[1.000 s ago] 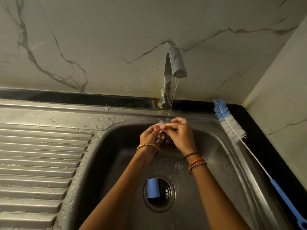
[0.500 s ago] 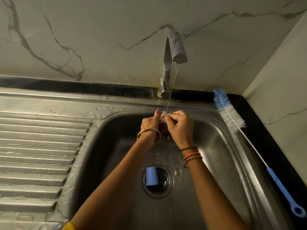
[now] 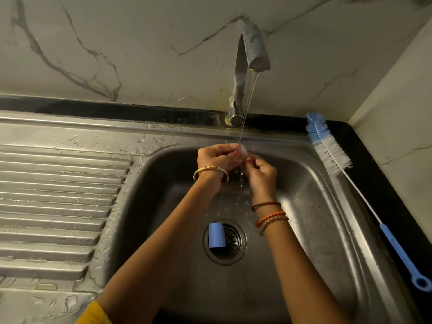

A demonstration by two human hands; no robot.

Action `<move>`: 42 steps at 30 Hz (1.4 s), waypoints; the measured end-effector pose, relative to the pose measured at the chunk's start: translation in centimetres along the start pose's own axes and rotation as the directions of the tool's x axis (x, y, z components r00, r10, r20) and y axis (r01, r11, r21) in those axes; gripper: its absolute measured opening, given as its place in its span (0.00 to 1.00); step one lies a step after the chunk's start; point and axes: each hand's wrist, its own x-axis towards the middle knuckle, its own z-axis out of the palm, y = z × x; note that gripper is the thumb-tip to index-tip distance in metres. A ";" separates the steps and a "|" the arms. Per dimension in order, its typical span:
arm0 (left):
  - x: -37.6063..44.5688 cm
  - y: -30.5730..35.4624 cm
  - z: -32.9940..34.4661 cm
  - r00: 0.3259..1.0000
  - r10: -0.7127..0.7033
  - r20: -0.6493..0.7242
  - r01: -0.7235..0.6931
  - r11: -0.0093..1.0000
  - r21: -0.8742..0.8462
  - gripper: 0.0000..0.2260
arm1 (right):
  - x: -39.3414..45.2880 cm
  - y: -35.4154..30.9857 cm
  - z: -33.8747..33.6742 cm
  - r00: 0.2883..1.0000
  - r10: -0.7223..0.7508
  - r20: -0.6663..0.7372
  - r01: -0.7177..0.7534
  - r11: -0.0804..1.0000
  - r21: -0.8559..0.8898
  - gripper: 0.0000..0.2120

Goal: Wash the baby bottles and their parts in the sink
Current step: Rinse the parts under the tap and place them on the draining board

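— So what was under the stream?
— Small clear part (image 3: 243, 151), pale and glassy, shape hard to tell, no writing readable on it. Left hand (image 3: 216, 159) and right hand (image 3: 260, 175) both pinched it over the sink (image 3: 315, 206), right beneath the tap (image 3: 251, 54).
— And around them?
— Blue cap (image 3: 217, 235) lay on the drain (image 3: 225, 241); bottle brush (image 3: 346, 176) rested along the right rim.

Steel-grey sink (image 3: 327, 206); blue cap (image 3: 217, 235) on drain; blue/white bottle brush (image 3: 327, 148); white wall (image 3: 140, 43) w/ grey veins.
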 end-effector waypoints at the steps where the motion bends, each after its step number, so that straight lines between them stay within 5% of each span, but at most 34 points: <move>1: 0.0 0.0 0.1 0.995 0.080 -0.061 -0.069 0.982 0.176 0.07 | 0.1 -0.2 0.2 0.981 0.188 0.046 -0.193 0.952 0.236 0.08; 2: 0.0 0.0 0.2 0.981 0.176 -0.087 -0.136 0.928 0.347 0.05 | 0.2 -0.5 0.4 0.935 0.333 0.122 -0.352 0.827 0.439 0.08; 4: 0.2 -0.2 0.3 0.957 0.264 -0.120 -0.166 0.838 0.520 0.05 | 0.5 -0.9 0.5 0.862 0.454 0.227 -0.496 0.656 0.569 0.05; 6: 0.6 -0.2 0.1 0.966 0.116 -0.232 -0.018 0.922 0.387 0.04 | 1.0 -1.5 0.7 0.886 0.410 0.215 -0.463 0.769 0.440 0.05; 9: 1.1 -0.4 -0.3 0.926 -0.313 -0.212 0.284 0.946 -0.154 0.05 | 1.3 -2.8 0.9 0.969 0.155 0.193 -0.143 0.987 -0.071 0.08; 12: 1.0 -0.8 -0.2 0.897 -0.441 0.032 0.403 0.785 -0.470 0.07 | 1.0 -4.1 1.0 0.957 -0.151 0.246 0.257 0.835 -0.487 0.06; 14: 1.1 -1.1 0.0 0.905 -0.408 0.123 0.415 0.780 -0.468 0.07 | 0.5 -4.3 0.9 0.910 -0.317 0.266 0.412 0.749 -0.519 0.06; 18: 1.0 -1.0 0.1 0.909 -0.401 0.118 0.414 0.826 -0.383 0.02 | -0.4 -3.5 0.2 0.869 -0.426 0.252 0.495 0.772 -0.398 0.09; 22: 0.7 -0.9 -0.5 0.922 -0.368 0.116 0.386 0.863 -0.326 0.06 | -1.0 -2.3 -0.1 0.941 -0.291 0.171 0.317 0.936 -0.150 0.09; 25: 0.0 -0.1 -0.4 0.933 -0.323 0.160 0.359 0.875 -0.325 0.07 | -0.7 -1.9 0.2 0.995 0.054 0.082 -0.068 0.982 0.179 0.11; 28: -0.3 0.7 0.0 0.947 -0.292 0.134 0.315 0.924 -0.215 0.05 | 0.2 -2.1 0.2 0.906 0.378 0.190 -0.416 0.878 0.238 0.13; 30: -0.4 0.8 0.1 0.945 -0.319 0.072 0.327 0.931 -0.160 0.05 | 0.7 -2.5 0.4 0.882 0.410 0.234 -0.454 0.871 0.188 0.11; 33: -0.3 0.6 0.0 0.911 -0.411 -0.003 0.400 0.888 -0.229 0.08 | 1.3 -3.4 0.9 0.942 0.191 0.277 -0.130 0.966 -0.224 0.16; 36: -0.2 0.5 -0.4 0.893 -0.444 -0.081 0.423 0.886 -0.189 0.13 | 1.6 -3.6 1.0 0.949 0.004 0.315 0.189 0.792 -0.581 0.23; 40: -0.6 0.7 -0.6 0.918 -0.388 -0.086 0.388 0.921 -0.017 0.04 | 1.4 -4.0 0.6 0.968 -0.113 0.226 0.234 0.737 -0.634 0.17; 42: -0.6 0.7 -0.6 0.946 -0.315 -0.082 0.319 0.946 0.056 0.08 | 1.1 -4.0 0.5 0.958 -0.183 0.220 0.281 0.745 -0.605 0.13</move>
